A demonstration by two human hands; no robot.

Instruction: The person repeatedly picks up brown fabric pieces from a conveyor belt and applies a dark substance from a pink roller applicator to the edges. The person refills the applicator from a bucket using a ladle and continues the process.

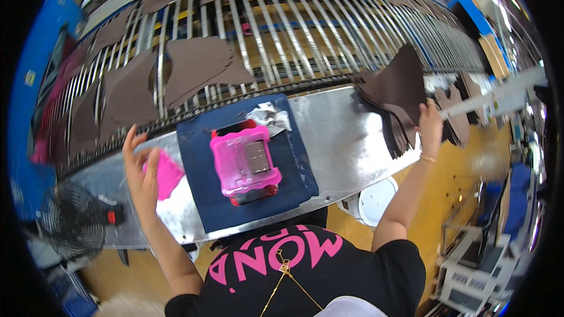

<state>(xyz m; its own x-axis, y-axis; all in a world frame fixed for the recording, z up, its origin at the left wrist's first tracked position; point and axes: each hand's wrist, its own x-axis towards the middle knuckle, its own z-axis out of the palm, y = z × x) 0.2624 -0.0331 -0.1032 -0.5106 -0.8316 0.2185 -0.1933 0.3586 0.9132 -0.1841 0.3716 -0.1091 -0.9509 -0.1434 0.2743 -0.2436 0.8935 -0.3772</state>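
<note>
My right hand (430,124), at the right end of the metal table, is closed on the edge of a dark brown cut piece (400,85), one corner of which is raised over a fanned stack (395,122) of similar pieces. On the left, my left hand (143,167) is held up with its fingers apart and nothing in its grasp. Beside it lies a bright pink piece (170,176). Between my hands, a pink scalloped-edged frame (245,161) with a metal insert rests on a dark blue mat (205,211). Red edges show from beneath the frame.
Crumpled silvery wrapping (270,118) lies on the mat's far edge. Beyond the metal table (335,141) runs a slatted conveyor (282,35) carrying several brown pieces (197,67). A black fan (73,217) stands at left, a white bucket (378,201) below the table's front edge.
</note>
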